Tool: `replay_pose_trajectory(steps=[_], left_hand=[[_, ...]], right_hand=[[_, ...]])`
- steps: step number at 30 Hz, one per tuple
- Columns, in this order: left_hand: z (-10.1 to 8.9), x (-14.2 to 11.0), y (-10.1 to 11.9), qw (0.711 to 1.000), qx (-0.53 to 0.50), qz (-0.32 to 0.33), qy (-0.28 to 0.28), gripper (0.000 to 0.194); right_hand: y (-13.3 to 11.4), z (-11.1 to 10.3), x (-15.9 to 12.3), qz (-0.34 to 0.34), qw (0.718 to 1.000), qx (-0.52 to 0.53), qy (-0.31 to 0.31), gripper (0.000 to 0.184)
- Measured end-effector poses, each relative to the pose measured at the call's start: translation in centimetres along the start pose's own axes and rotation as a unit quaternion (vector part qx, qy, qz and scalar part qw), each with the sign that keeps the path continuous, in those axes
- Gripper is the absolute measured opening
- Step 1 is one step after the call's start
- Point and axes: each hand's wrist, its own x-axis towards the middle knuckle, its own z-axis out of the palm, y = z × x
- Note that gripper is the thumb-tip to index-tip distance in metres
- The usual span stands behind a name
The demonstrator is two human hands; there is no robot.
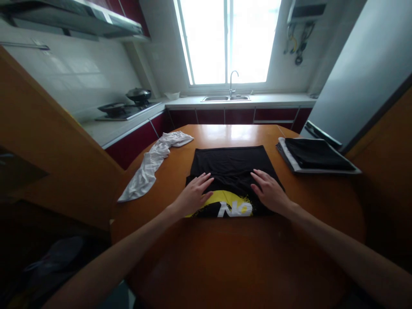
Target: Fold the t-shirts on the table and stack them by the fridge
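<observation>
A black T-shirt (230, 161) with a yellow and white print lies partly folded on the wooden table (231, 253). Its near part is doubled over, with the print facing up at the front edge. My left hand (195, 195) rests flat on the left side of the fold, fingers stretched out and apart. On the right side, my right hand (268, 191) lies with its fingers spread on the cloth. Neither hand grips the fabric.
A crumpled white garment (151, 163) lies along the table's left side. Folded clothes (318, 154) are stacked at the right. Beyond the table are a sink (215, 98), a stove with pans (138, 95) and a fridge (357, 73).
</observation>
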Motion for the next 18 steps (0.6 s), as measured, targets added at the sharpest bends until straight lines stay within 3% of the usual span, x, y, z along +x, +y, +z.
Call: replay_pose_trajectory(steps=[3, 5, 13, 16, 18], left_hand=[[1.3, -1.0, 0.3, 0.996, 0.05, -0.006, -0.073, 0.069], [1.7, -1.4, -0.1, 0.994, 0.06, -0.011, -0.091, 0.07], [0.6, -1.6, 0.2, 0.992, 0.052, -0.002, -0.115, 0.067], [-0.7, -3.1, 0.6, 0.992, 0.034, 0.038, -0.116, 0.065], [-1.8, -4.9, 0.6, 0.991, 0.023, 0.086, -0.099, 0.065]], right_hand=[[-0.2, 1.4, -1.8, 0.005, 0.997, -0.031, -0.072, 0.064], [0.7, 1.8, -2.5, 0.013, 0.995, -0.042, -0.089, 0.067], [2.0, 1.5, -2.8, 0.015, 0.996, -0.056, -0.065, 0.067], [2.4, 0.7, -3.6, -0.013, 0.998, -0.042, -0.055, 0.062], [2.8, -0.4, -4.8, -0.067, 0.997, -0.031, -0.03, 0.058]])
